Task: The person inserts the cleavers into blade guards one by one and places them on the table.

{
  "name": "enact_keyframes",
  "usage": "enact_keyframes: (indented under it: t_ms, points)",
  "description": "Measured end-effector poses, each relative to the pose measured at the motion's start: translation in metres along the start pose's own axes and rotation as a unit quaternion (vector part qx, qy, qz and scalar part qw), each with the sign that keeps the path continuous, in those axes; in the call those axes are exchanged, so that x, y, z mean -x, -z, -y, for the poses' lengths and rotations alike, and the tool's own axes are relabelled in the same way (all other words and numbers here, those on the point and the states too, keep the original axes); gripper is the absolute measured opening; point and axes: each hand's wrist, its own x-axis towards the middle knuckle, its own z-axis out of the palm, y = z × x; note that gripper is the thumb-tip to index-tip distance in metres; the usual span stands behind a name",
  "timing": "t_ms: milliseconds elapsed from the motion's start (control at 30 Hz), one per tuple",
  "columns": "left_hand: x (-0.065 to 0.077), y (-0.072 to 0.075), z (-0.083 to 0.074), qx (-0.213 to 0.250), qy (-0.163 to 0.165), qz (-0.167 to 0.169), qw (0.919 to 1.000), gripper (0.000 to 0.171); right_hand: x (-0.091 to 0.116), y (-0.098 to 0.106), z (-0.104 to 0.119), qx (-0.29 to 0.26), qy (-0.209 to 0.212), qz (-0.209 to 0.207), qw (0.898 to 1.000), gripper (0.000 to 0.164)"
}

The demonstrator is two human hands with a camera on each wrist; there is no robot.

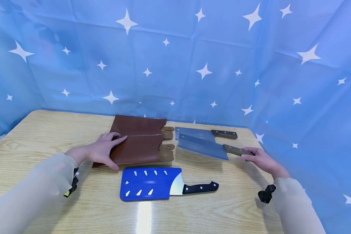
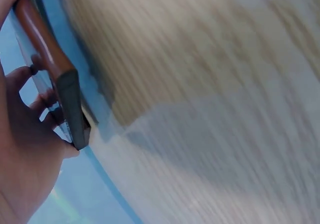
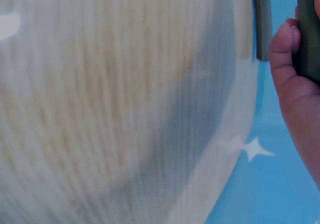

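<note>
My left hand (image 1: 106, 149) spans the left end of the nearer brown leather sheath (image 1: 140, 149), thumb at its near edge and fingers toward its far edge. In the left wrist view the fingers (image 2: 42, 101) show beside a brown and dark edge. My right hand (image 1: 260, 159) grips the end of the brown handle of a cleaver (image 1: 203, 147). Its broad grey blade points left toward the sheath's tabs, overlapping a second cleaver (image 1: 225, 134) behind it, and a shadow falls on the table below. The right wrist view shows the curled fingers (image 3: 287, 44) around the dark handle.
Behind the nearer sheath lies another brown leather sheath (image 1: 137, 125), also with snap tabs at its right. In front, a black-handled cleaver (image 1: 201, 188) sits in a blue plastic blade cover (image 1: 150, 183). The wooden table (image 1: 84, 201) ends at a blue star-patterned cloth (image 1: 169, 84).
</note>
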Motion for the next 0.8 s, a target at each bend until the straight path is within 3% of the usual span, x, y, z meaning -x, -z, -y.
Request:
enact_keyframes:
  t_ms: [167,500,800]
  points:
    - [-0.001,0.003,-0.006,-0.001,0.001,0.006,1.0,0.117,-0.001,-0.004,0.017,0.028,0.0,0.008,1.0,0.066]
    - [-0.004,0.007,-0.013,-0.003,-0.014,0.003,0.9999,0.114,-0.005,-0.011,0.034,0.03,0.014,0.017,0.999,0.065]
    - [-0.006,0.008,-0.023,-0.009,-0.032,0.009,0.9994,0.112,-0.012,-0.017,0.039,-0.005,0.028,0.027,0.999,0.055]
